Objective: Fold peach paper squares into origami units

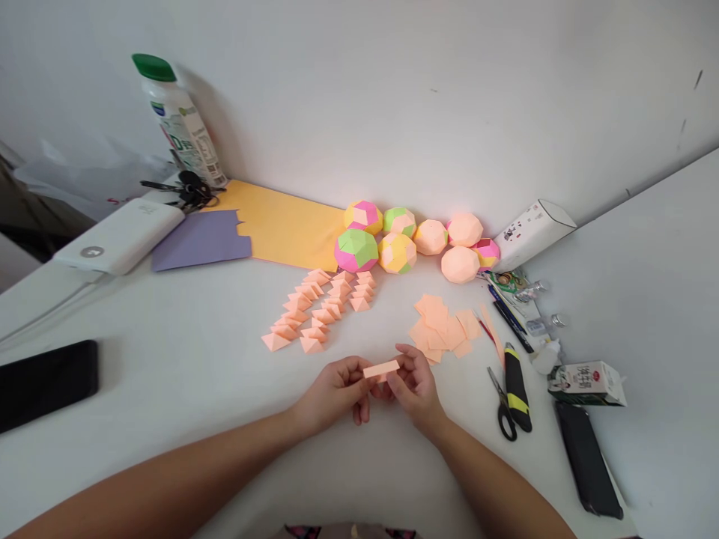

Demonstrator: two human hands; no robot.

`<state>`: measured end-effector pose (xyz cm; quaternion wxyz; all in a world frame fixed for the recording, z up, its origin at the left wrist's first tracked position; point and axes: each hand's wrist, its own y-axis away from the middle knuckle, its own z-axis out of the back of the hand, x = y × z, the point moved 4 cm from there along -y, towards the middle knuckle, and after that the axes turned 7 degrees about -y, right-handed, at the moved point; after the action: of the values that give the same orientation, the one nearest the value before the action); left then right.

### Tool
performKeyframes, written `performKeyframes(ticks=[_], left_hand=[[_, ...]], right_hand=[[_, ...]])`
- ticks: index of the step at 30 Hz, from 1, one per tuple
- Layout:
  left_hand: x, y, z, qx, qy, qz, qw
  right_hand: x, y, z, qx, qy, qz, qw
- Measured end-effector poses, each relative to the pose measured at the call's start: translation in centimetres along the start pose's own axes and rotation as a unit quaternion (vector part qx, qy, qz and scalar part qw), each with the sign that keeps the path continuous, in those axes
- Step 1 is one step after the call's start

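Note:
Between both hands is a small folded strip of peach paper [380,369], held above the white table. My left hand [340,389] pinches its left end between thumb and fingers. At the other end, my right hand [414,382] grips the strip with its thumb in front and fingers behind. Just beyond the hands stand rows of folded peach paper pieces [320,314]. To the right of those lies a loose pile of flat peach paper squares [438,326]. Faceted paper balls [356,251] in peach, green, pink and yellow sit against the wall.
Scissors [504,412] and a black-and-yellow utility knife [517,389] lie right, near pens [511,318], a small carton [587,383] and a dark phone [587,457]. Left are a black phone [48,382], a power bank [120,238], purple card [199,241], orange card [286,224] and a bottle [183,123].

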<state>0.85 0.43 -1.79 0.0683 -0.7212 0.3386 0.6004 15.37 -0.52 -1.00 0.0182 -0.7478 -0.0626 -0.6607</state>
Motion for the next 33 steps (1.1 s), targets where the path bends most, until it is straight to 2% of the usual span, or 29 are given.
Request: performKeyframes(ticks=[5,12,26,33], left_hand=[[-0.32,-0.08,0.09,0.000,0.003,0.002,1.000],[-0.39,-0.03,0.02,0.007,0.005,0.004,1.000],[-0.25,0.15,-0.30,0.006,-0.069,0.037,0.997],[-0.39,0.40,-0.40,0.002,-0.100,0.041,0.994]], right_hand=[[0.81,-0.22,-0.55,0.062,0.055,-0.004,0.997],[0.81,-0.23,-0.49,0.057,0.044,-0.021,0.997],[0.87,-0.24,-0.28,0.062,0.085,0.021,0.994],[0.57,-0.10,-0.21,0.069,0.083,0.017,0.994]])
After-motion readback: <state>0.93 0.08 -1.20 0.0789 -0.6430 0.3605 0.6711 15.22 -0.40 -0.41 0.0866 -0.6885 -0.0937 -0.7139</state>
